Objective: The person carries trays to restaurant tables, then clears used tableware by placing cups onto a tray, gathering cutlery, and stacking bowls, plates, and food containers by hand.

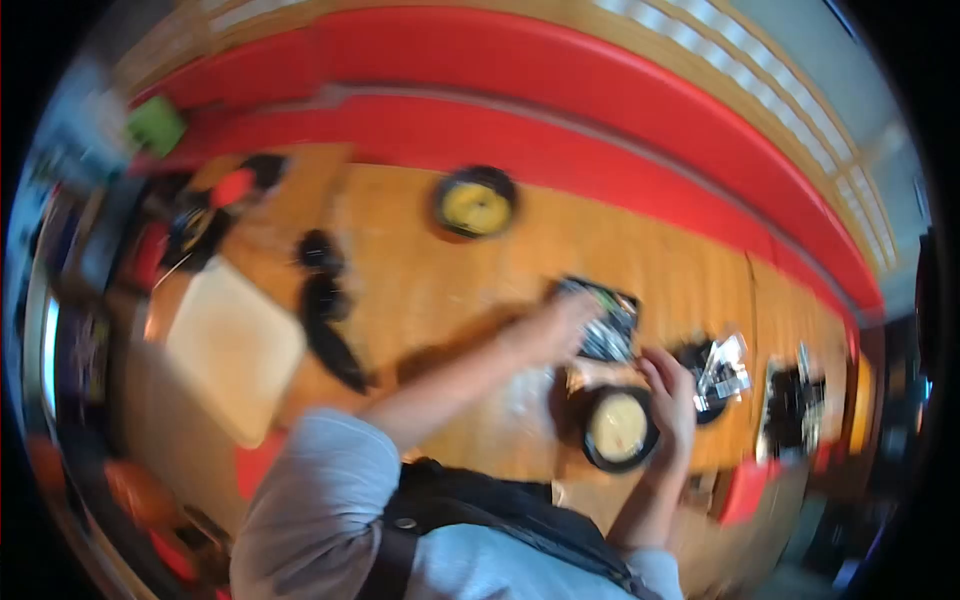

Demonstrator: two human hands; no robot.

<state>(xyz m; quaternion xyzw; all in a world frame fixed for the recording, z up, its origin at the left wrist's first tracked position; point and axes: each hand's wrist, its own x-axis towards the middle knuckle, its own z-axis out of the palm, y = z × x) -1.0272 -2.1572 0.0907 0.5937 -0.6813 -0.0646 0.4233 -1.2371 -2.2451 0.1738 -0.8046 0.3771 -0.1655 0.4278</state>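
My left hand reaches across the wooden table onto the left side of a dark rectangular tray or pack with shiny, grey-white contents. Its fingers are smeared by motion, so their grip cannot be read. My right hand is beside a black bowl holding a pale cream-coloured filling. The fingers of this hand bend toward the tray's lower edge; blur hides whether anything is between them. A pale, blurred strip lies between the tray and the bowl.
Another black bowl with yellow contents stands farther back. Shiny clear wrappers lie right of my right hand, near a dark tray. Long black objects and a cream board are at left. A red bench borders the table.
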